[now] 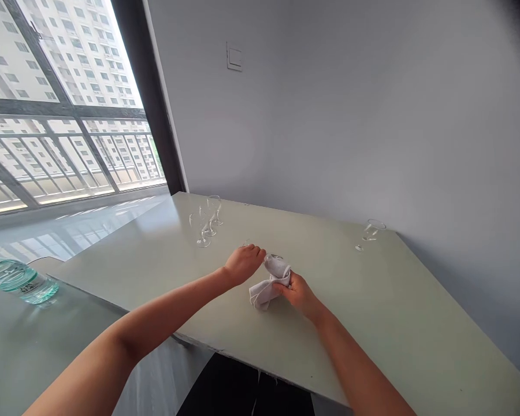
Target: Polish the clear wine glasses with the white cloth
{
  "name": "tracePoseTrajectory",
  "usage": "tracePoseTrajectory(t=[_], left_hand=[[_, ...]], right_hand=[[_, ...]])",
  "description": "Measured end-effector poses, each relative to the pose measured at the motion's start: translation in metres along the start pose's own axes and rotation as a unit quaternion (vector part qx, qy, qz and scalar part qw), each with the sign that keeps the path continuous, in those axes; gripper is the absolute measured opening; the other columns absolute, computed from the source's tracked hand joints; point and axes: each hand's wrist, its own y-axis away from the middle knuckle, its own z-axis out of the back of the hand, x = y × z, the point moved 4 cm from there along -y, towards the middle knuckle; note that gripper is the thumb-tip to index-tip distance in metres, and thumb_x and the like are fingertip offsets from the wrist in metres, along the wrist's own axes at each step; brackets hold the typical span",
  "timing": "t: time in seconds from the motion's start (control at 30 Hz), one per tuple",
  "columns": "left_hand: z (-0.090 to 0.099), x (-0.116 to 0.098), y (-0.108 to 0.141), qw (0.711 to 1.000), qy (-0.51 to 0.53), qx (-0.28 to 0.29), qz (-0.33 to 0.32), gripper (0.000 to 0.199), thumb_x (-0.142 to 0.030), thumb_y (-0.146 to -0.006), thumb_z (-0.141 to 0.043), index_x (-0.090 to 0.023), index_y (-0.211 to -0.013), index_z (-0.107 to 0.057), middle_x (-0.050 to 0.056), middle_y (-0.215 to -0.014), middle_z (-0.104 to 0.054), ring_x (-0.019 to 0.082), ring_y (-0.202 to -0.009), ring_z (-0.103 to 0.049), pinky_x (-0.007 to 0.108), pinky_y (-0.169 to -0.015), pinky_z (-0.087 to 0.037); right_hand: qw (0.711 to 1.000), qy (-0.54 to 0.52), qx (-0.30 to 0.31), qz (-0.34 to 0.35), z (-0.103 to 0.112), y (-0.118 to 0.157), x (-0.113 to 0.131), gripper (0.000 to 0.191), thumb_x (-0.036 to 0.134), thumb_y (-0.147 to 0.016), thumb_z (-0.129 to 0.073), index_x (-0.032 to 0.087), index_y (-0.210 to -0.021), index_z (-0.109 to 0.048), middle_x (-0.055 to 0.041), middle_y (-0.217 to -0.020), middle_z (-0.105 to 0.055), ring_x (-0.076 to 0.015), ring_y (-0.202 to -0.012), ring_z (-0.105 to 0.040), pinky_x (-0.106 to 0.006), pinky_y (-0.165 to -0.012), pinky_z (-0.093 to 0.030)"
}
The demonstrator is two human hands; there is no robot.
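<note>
My left hand [245, 264] is closed around the stem end of a clear stemmed glass [267, 258]. Most of its bowl is hidden by a white cloth [265, 292]. My right hand [301, 296] grips that cloth, thumb on top, and presses it against the bowl. A loose end of the cloth hangs toward the tabletop. Both hands are over the middle of the pale table [225, 312]. How the left fingers sit on the stem is partly hidden.
Three clear stemmed glasses [203, 242] stand at the table's far left. One more stemmed glass [370, 234] is at the far right by the wall [398, 144]. A large water bottle [19, 281] lies on a lower surface at left. A window [69, 110] is beyond.
</note>
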Motion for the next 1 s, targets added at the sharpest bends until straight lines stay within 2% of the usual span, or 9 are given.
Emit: tracePoseTrajectory(t=[0.27,0.4,0.5,0.57,0.63,0.77,0.83,0.9,1.0], left_hand=[[0.026,-0.010,0.012,0.989,0.038,-0.046,-0.135,0.032,-0.027,-0.088,-0.033,-0.019,-0.114,-0.051,0.011,-0.087,-0.060,0.024,-0.100,-0.048,0.042,-0.096,-0.025],[0.037,-0.002,0.007,0.986,0.027,-0.007,-0.164,0.030,-0.034,-0.086,-0.042,-0.018,-0.108,-0.056,0.008,-0.080,-0.062,0.020,-0.081,-0.055,0.037,-0.081,-0.036],[0.039,0.007,0.005,0.972,0.115,0.148,-0.145,0.026,-0.043,-0.080,-0.051,-0.020,-0.087,-0.062,0.001,-0.067,-0.061,0.014,-0.065,-0.055,0.027,-0.066,-0.039],[0.034,0.009,0.012,0.917,0.204,0.315,-0.135,0.030,-0.046,-0.080,-0.050,-0.019,-0.075,-0.062,-0.001,-0.061,-0.061,0.011,-0.058,-0.055,0.022,-0.057,-0.038],[0.031,0.006,0.020,0.883,0.230,0.387,-0.134,0.035,-0.046,-0.082,-0.045,-0.018,-0.071,-0.060,-0.001,-0.062,-0.062,0.011,-0.057,-0.055,0.021,-0.056,-0.039],[0.037,-0.006,0.020,0.984,0.016,0.089,-0.152,0.026,-0.035,-0.087,-0.042,-0.017,-0.091,-0.060,0.005,-0.077,-0.064,0.016,-0.076,-0.056,0.031,-0.077,-0.039],[0.042,-0.016,0.023,0.977,-0.092,-0.041,-0.188,0.025,-0.027,-0.088,-0.040,-0.015,-0.103,-0.056,0.009,-0.081,-0.062,0.018,-0.083,-0.054,0.038,-0.087,-0.033],[0.044,-0.021,0.023,0.964,-0.122,-0.069,-0.225,0.027,-0.028,-0.089,-0.037,-0.014,-0.104,-0.055,0.008,-0.077,-0.061,0.018,-0.080,-0.054,0.039,-0.088,-0.031],[0.050,-0.010,0.015,0.975,-0.048,0.002,-0.218,0.033,-0.042,-0.087,-0.040,-0.016,-0.087,-0.060,0.004,-0.064,-0.059,0.016,-0.068,-0.053,0.033,-0.078,-0.036]], right_hand=[[0.965,-0.255,-0.019,-0.052,0.000,-0.006,-0.016,0.034,0.046,-0.073,-0.059,0.019,-0.093,-0.064,-0.0045,-0.085,-0.065,-0.0184,-0.077,-0.057,-0.032,-0.072,-0.044],[0.980,-0.192,0.022,-0.044,-0.003,0.002,-0.002,0.033,0.039,-0.068,-0.066,0.017,-0.092,-0.061,-0.0041,-0.082,-0.062,-0.0184,-0.077,-0.054,-0.031,-0.070,-0.042],[0.996,-0.063,0.028,-0.047,-0.008,0.011,0.009,0.028,0.035,-0.065,-0.069,0.016,-0.084,-0.061,-0.0016,-0.075,-0.059,-0.0155,-0.068,-0.050,-0.027,-0.061,-0.039],[0.997,-0.024,0.054,-0.045,-0.014,0.014,0.013,0.025,0.035,-0.064,-0.070,0.016,-0.079,-0.061,-0.0002,-0.071,-0.057,-0.0138,-0.065,-0.047,-0.025,-0.058,-0.036],[0.994,-0.043,0.075,-0.059,-0.018,0.013,0.010,0.024,0.034,-0.063,-0.071,0.016,-0.077,-0.061,0.0008,-0.068,-0.056,-0.0128,-0.063,-0.046,-0.025,-0.056,-0.034],[0.968,-0.226,0.004,-0.110,-0.014,0.004,-0.002,0.027,0.038,-0.066,-0.068,0.017,-0.081,-0.063,-0.0007,-0.068,-0.058,-0.0139,-0.064,-0.050,-0.026,-0.060,-0.038],[0.943,-0.314,-0.019,-0.109,-0.013,0.001,-0.005,0.031,0.043,-0.069,-0.064,0.016,-0.084,-0.063,-0.0029,-0.072,-0.060,-0.0154,-0.068,-0.052,-0.028,-0.064,-0.040],[0.939,-0.331,-0.009,-0.097,-0.014,0.001,-0.003,0.032,0.043,-0.070,-0.063,0.016,-0.087,-0.063,-0.0034,-0.074,-0.060,-0.0158,-0.070,-0.052,-0.028,-0.065,-0.040],[0.972,-0.219,0.008,-0.080,-0.016,0.008,0.003,0.031,0.036,-0.066,-0.069,0.018,-0.090,-0.062,-0.0009,-0.073,-0.058,-0.0140,-0.068,-0.049,-0.026,-0.061,-0.038]])
